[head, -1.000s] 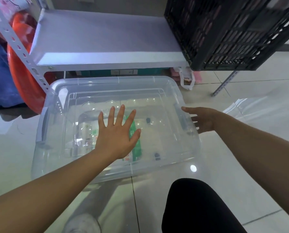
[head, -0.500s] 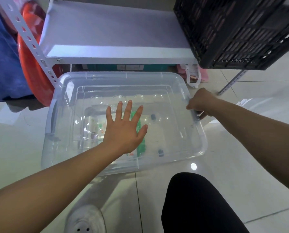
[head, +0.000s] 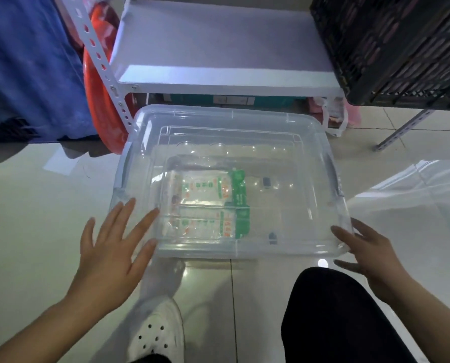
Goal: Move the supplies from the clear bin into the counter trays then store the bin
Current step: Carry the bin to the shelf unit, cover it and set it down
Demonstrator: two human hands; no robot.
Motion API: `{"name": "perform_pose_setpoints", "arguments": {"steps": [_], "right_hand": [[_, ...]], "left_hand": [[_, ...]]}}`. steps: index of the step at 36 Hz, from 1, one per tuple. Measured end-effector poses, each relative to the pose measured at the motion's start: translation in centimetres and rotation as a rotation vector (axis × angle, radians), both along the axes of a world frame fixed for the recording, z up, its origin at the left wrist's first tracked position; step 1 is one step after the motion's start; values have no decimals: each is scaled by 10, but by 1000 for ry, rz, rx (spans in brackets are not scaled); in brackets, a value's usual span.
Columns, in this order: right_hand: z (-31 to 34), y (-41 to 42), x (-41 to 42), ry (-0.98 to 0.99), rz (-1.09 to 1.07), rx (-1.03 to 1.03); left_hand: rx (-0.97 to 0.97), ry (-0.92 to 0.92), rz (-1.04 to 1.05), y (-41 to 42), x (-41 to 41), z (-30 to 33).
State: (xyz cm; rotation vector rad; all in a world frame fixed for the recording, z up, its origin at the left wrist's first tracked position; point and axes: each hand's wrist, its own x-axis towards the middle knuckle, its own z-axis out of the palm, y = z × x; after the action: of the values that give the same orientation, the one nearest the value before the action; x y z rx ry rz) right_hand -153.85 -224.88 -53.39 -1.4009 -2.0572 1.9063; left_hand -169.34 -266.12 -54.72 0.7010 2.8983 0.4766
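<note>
The clear bin (head: 310,142) sits on the tiled floor in front of a white metal shelf, with its transparent lid on. Through the lid I see clear packets with green and red print (head: 208,205) lying inside at the left-centre. My left hand (head: 111,247) hovers with spread fingers at the bin's near left corner, fingertips close to or touching the lid edge. At the near right corner my right hand (head: 365,252) is also spread, fingertips at the bin's rim. Neither hand holds anything.
The white shelf (head: 218,48) stands just behind the bin, with a black slatted crate (head: 391,45) on its right end. An orange basin (head: 98,82) and blue cloth (head: 27,64) are at the left. My white shoe (head: 158,334) and dark-trousered knee (head: 339,320) are below.
My left hand has come off the middle of the lid to the near left corner. My right hand left the bin's right side and moved to the near right corner.
</note>
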Motion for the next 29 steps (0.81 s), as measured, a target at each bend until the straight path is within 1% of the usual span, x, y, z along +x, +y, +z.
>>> {"name": "perform_pose_setpoints", "arguments": {"steps": [1, 2, 4, 5, 6, 7, 8, 9, 13, 17, 23, 26, 29], "right_hand": [[-2, 1, 2, 3, -21, -74], [-3, 2, 2, 8, -41, -153], [-5, 4, -4, 38, -85, -324], [-5, 5, -8, 59, -108, -386], [-4, 4, -12, 83, -127, -424], [-2, 2, -15, 108, -141, -453], [-1, -1, -18, 130, -157, -476], [1, -3, -19, 152, -170, -497], [19, -6, -23, 236, -179, -509], [60, -2, -14, 312, -128, -516], [126, 2, 1, 454, -45, -486], [159, 8, -3, 566, -8, -454], [185, 17, -19, 661, 13, -379]], "left_hand": [[107, -63, 143, -11, 5, -5], [252, -165, 316, -17, 7, -8], [579, -473, 658, -21, 4, -8], [765, -650, 736, -22, 0, -9], [947, -813, 740, -22, -6, -11], [1085, -942, 718, -21, -11, -13], [1179, -1024, 710, -19, -17, -12], [1236, -1063, 705, -15, -23, -10], [1295, -1036, 752, -6, -34, 18], [1294, -1020, 741, -12, -31, 56], [1304, -969, 574, -16, -21, 131], [1336, -927, 476, -14, -29, 164], [1380, -933, 368, -7, -47, 189]]}}
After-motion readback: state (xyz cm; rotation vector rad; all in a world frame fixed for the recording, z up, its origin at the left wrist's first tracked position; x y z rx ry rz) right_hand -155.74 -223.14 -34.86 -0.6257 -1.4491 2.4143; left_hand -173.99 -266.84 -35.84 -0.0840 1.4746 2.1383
